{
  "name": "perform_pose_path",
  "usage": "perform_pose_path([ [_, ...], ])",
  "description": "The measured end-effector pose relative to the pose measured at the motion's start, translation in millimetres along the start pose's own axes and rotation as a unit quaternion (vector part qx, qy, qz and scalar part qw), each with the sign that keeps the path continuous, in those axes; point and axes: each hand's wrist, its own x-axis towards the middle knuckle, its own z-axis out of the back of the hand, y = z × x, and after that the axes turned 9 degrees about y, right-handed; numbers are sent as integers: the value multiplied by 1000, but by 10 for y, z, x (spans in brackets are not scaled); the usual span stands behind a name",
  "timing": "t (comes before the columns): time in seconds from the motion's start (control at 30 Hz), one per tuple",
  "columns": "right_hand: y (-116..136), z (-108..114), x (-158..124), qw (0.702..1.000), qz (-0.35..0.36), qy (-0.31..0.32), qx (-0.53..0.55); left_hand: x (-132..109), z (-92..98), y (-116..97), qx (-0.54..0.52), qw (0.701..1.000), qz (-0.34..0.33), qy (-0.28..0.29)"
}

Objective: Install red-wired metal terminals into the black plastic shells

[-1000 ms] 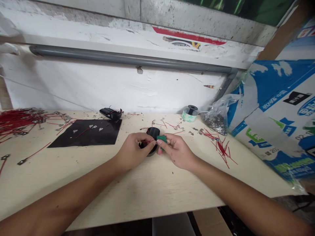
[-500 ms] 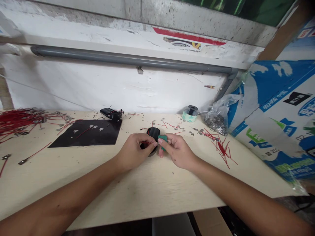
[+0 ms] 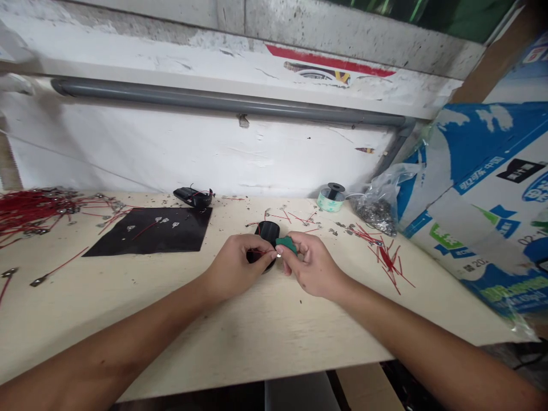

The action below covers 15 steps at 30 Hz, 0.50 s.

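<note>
Left hand (image 3: 233,268) clamped on red wire (image 3: 259,251) at black cylinder (image 3: 268,231). Right hand (image 3: 314,265) pinches green tab (image 3: 286,244); hands just apart.

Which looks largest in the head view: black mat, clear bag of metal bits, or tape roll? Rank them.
Largest to smallest: black mat, clear bag of metal bits, tape roll.

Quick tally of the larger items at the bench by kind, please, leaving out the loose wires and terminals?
Black plastic housings: 2
Tape roll: 1
Clear bag of metal parts: 1
Black sheet: 1
Green piece: 1
Total: 6
</note>
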Motion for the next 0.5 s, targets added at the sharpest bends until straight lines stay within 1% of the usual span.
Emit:
perform_pose_path([
  [0.1,-41,4,2,1000,-6,4,11,3,4,-8,4,1000,-1,-5],
  [0.2,-81,11,10,999,-7,13,46,21,23,12,-4,1000,13,-18],
  [0.27,-93,21,17,998,-1,-3,65,35,44,45,-21,999,25,-30],
  [0.33,-95,37,26,998,13,-33,58,44,77,82,-26,998,31,-54],
  [0.37,-96,49,30,997,23,-51,46,45,99,99,-13,997,29,-73],
  [0.43,-101,77,38,996,33,-83,5,43,148,125,50,993,12,-104],
  [0.5,-108,110,45,992,19,-106,-67,40,193,143,131,986,-17,-105],
])
